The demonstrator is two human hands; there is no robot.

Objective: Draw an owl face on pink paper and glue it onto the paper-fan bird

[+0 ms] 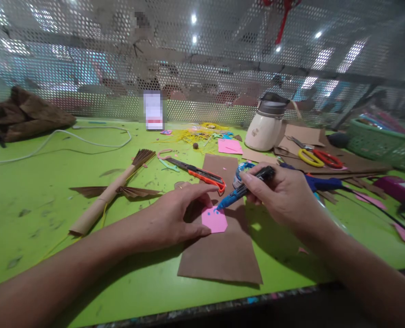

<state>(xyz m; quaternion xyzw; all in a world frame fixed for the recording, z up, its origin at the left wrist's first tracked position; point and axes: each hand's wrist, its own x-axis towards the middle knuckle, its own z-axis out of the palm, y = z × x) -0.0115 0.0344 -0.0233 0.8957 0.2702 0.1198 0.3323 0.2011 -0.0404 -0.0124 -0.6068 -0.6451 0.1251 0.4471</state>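
A small pink piece of paper (215, 222) with cut corners lies on a strip of brown paper (219, 259). Blue dots mark its upper part. My left hand (173, 212) rests at the paper's left side, thumb on the lower edge and the other fingers curved, steadying it. In my right hand (279, 191) is a blue marker (235, 195), slanted, its tip at the pink paper's top edge. A round blue-and-white container (239, 175) shows behind the right fingers; whether they touch it I cannot tell. Just beyond the left hand lies an orange box cutter (202, 174).
At left lies a brown paper tube (96, 205) with pleated paper pieces. Behind are a phone (154, 109), yellow shreds (195, 134) and a cream jug (264, 125). To the right are scissors (316, 157), a blue glue gun (321, 183) and a green basket (383, 146).
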